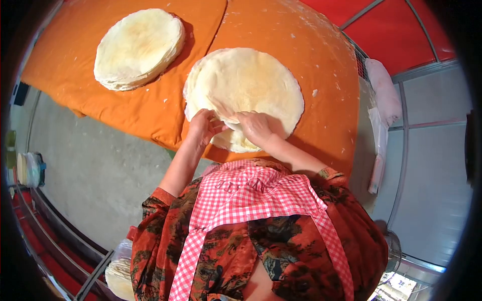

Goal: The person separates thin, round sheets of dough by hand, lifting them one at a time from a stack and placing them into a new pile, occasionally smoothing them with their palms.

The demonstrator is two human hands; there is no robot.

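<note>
Right in front of me, a round, pale flatbread (246, 83) lies on top of others on the orange cloth (321, 100). Its near edge is lifted and folded up a little, showing a layer below. My right hand (257, 128) grips that raised edge with the fingers bent over it. At the left of the fold, my left hand (203, 126) has its fingers curled at the flatbread's rim, thumb towards the right hand. The fingertips of both hands are partly hidden by the bread. Farther left stands a thick stack of flatbreads (138, 45).
The cloth-covered table's left edge hangs over a grey floor (95, 170). More flatbreads (119, 278) sit low at the lower left beside metal rails (90, 281). A rolled white bundle (384, 90) stands at the right by a grey panelled wall (427, 150).
</note>
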